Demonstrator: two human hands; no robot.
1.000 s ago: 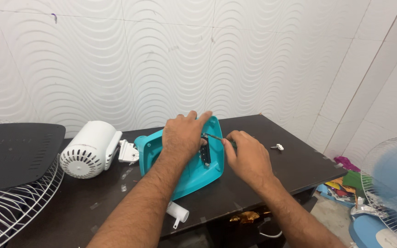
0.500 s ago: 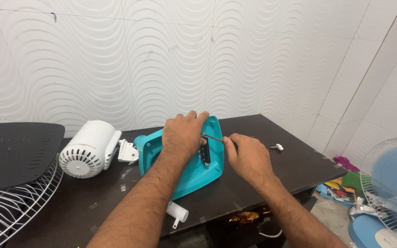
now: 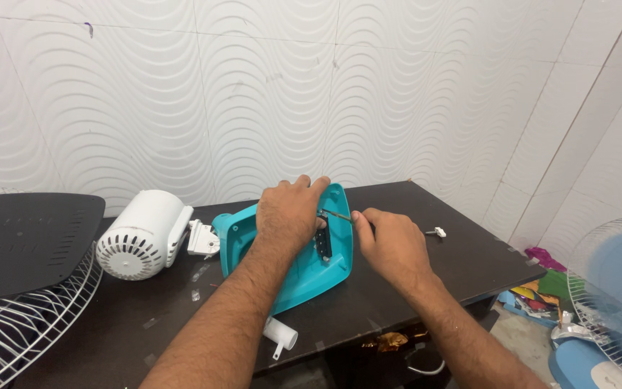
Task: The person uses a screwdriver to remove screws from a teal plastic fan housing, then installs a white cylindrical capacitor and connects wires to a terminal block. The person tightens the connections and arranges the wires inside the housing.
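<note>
Teal plastic made up the fan base cover point(image 3: 304, 270), which lay on its back near the middle of the dark table point(image 3: 462, 263), its hollow underside turned up and its far edge tipped toward the wall. A small black switch block point(image 3: 324, 238) sat inside it, near the raised end. The left hand point(image 3: 293, 212) lay flat over the upper part of the cover, fingers curled over the far rim and pressing down, gripping the shell itself to keep it from sliding. The right hand point(image 3: 390, 241) was closed around a thin screwdriver point(image 3: 336, 215), pinched between thumb and fingertips, its metal shaft angled in toward the black block.

By the look of it, the step in hand was work on a fastener at that block; whether the tip was seated on a screw was too small to tell. A next move would call for the shaft to stay in line while the left hand held the shell steady.

Just beside the cover to the left lay a white motor housing point(image 3: 142, 234). A white plastic knob point(image 3: 280, 335) rested at the near table edge, and a small white piece point(image 3: 437, 232) well apart to the right. A wire fan guard point(image 3: 23, 324) leaned at far left under a black panel point(image 3: 26, 238); another fan point(image 3: 613, 288) stood on the floor at right.
</note>
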